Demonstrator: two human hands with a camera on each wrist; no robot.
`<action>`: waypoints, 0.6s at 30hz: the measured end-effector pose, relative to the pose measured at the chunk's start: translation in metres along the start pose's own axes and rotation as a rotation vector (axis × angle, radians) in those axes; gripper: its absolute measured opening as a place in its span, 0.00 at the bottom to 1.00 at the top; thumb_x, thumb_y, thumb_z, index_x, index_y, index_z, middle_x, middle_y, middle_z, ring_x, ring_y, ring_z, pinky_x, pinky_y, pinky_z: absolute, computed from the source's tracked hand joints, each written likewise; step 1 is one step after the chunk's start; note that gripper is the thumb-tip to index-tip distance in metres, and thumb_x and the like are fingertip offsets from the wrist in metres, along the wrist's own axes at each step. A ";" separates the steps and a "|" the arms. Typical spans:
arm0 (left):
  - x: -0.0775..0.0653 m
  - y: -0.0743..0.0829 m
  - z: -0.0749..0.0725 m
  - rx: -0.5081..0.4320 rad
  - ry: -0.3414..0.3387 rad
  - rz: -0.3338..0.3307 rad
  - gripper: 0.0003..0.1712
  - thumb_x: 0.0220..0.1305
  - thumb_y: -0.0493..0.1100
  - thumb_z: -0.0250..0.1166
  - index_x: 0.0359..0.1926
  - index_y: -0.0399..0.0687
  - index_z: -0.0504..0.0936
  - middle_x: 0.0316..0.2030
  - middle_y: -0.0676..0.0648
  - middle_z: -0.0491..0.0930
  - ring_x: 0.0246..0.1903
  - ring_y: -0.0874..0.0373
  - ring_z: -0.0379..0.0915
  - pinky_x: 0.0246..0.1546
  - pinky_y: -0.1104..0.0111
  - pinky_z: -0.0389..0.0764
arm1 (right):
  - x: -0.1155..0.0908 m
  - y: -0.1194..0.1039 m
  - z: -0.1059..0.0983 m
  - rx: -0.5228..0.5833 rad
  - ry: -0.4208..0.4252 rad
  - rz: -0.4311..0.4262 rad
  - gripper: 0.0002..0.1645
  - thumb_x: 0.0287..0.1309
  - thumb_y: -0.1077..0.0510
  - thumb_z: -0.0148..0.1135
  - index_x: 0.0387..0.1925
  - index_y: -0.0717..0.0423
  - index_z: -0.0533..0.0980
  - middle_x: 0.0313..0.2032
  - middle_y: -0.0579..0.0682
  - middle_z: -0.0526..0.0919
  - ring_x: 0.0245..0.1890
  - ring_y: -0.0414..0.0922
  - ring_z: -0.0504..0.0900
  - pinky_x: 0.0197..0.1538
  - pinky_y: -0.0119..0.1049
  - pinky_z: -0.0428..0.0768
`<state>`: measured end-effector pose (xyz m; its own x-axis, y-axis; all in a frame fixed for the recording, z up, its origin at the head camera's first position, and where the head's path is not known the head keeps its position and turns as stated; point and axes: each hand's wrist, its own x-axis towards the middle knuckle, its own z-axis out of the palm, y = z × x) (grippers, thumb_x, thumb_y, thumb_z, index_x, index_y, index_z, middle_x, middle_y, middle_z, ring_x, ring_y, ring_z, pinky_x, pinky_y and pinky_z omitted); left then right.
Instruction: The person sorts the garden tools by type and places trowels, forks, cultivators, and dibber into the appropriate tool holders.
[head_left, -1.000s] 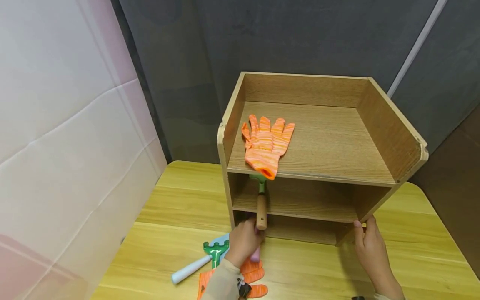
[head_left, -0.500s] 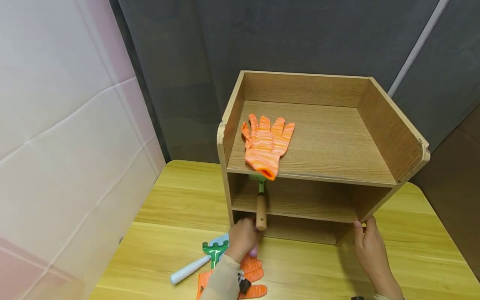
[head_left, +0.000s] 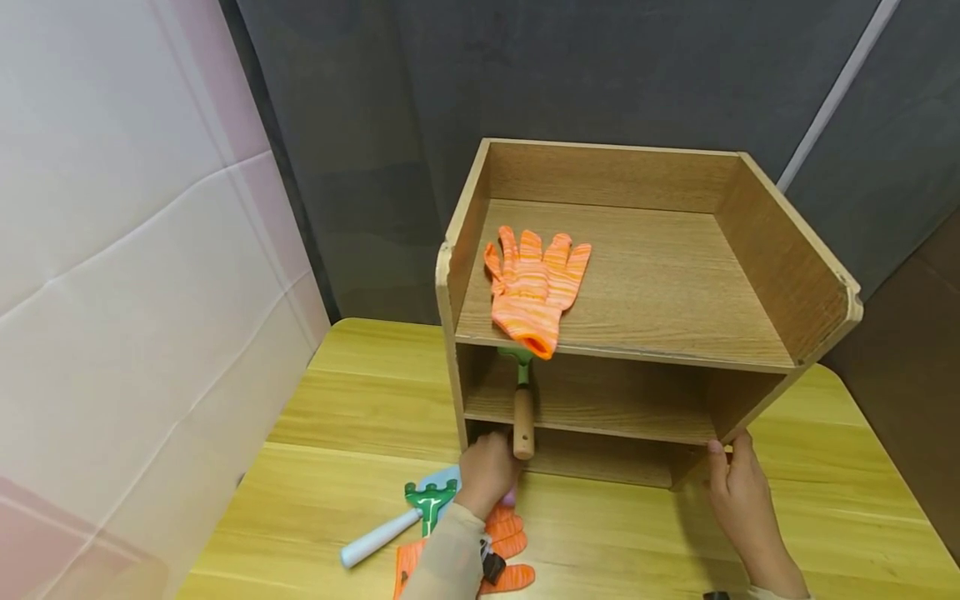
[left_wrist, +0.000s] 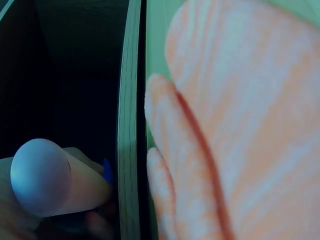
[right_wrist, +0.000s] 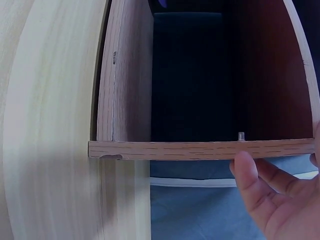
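My left hand [head_left: 487, 471] reaches into the bottom compartment of the wooden shelf [head_left: 637, 279], gripping a tool by its pink handle [head_left: 509, 498]. In the left wrist view the rounded handle end [left_wrist: 42, 175] sticks out of the grip; the tool's head is hidden, so I cannot tell its kind. At the shelf's right side, my right hand [head_left: 742, 492] holds the panel's front edge, thumb on the edge and fingers by the outer face. A tool with a wooden handle [head_left: 523, 421] and green head juts from the middle compartment, just above the left hand.
An orange striped glove [head_left: 532, 287] lies on the shelf's top. On the yellow wood-grain table [head_left: 360, 417] are a green rake [head_left: 430, 498], a tool with a pale blue handle [head_left: 378, 540], and another orange glove [head_left: 510, 546], partly under the left sleeve.
My left hand has moved slightly farther into the bottom compartment, so less of the pink handle shows. The right hand stays on the shelf's side edge.
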<state>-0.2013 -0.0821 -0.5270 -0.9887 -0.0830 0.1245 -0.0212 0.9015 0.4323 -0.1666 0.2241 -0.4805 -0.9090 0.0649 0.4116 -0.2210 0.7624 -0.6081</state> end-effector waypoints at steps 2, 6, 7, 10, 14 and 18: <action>0.000 0.001 0.000 -0.002 -0.002 -0.006 0.09 0.50 0.46 0.70 0.22 0.49 0.80 0.18 0.44 0.78 0.19 0.47 0.77 0.14 0.58 0.70 | 0.000 0.000 0.000 0.002 -0.001 -0.002 0.21 0.74 0.59 0.38 0.58 0.73 0.58 0.47 0.75 0.72 0.40 0.70 0.79 0.39 0.61 0.76; 0.001 0.001 -0.001 0.005 -0.013 -0.008 0.07 0.51 0.45 0.69 0.24 0.49 0.80 0.19 0.44 0.79 0.20 0.47 0.78 0.15 0.57 0.71 | -0.001 0.000 0.000 0.006 -0.014 -0.002 0.21 0.74 0.59 0.37 0.58 0.73 0.57 0.48 0.76 0.71 0.41 0.71 0.78 0.39 0.63 0.75; 0.001 0.001 -0.001 0.006 -0.013 -0.007 0.07 0.51 0.45 0.69 0.24 0.49 0.80 0.19 0.44 0.79 0.20 0.47 0.78 0.15 0.57 0.71 | -0.001 0.000 0.000 0.004 -0.016 -0.001 0.21 0.74 0.59 0.37 0.58 0.73 0.57 0.48 0.76 0.71 0.41 0.71 0.78 0.39 0.64 0.75; 0.000 0.001 -0.001 0.004 -0.012 -0.004 0.07 0.51 0.46 0.69 0.24 0.50 0.80 0.19 0.44 0.79 0.21 0.47 0.78 0.15 0.57 0.71 | -0.001 0.000 -0.001 0.000 -0.019 0.003 0.21 0.74 0.59 0.37 0.57 0.74 0.57 0.49 0.76 0.71 0.42 0.72 0.77 0.40 0.65 0.74; -0.003 0.001 -0.003 -0.010 -0.008 0.000 0.09 0.51 0.47 0.70 0.23 0.50 0.79 0.19 0.44 0.79 0.21 0.47 0.78 0.15 0.57 0.71 | -0.001 -0.001 0.000 -0.002 -0.013 0.012 0.20 0.74 0.59 0.38 0.57 0.73 0.58 0.48 0.76 0.71 0.43 0.72 0.77 0.40 0.65 0.74; -0.005 0.001 -0.006 -0.035 0.007 0.013 0.09 0.53 0.46 0.68 0.23 0.52 0.78 0.19 0.46 0.79 0.22 0.47 0.78 0.16 0.60 0.69 | -0.001 -0.002 -0.001 -0.007 -0.011 0.016 0.19 0.74 0.59 0.38 0.55 0.73 0.59 0.46 0.76 0.72 0.42 0.71 0.77 0.39 0.65 0.74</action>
<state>-0.1955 -0.0833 -0.5224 -0.9879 -0.0743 0.1360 -0.0031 0.8871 0.4615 -0.1655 0.2233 -0.4791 -0.9164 0.0702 0.3941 -0.2036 0.7659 -0.6098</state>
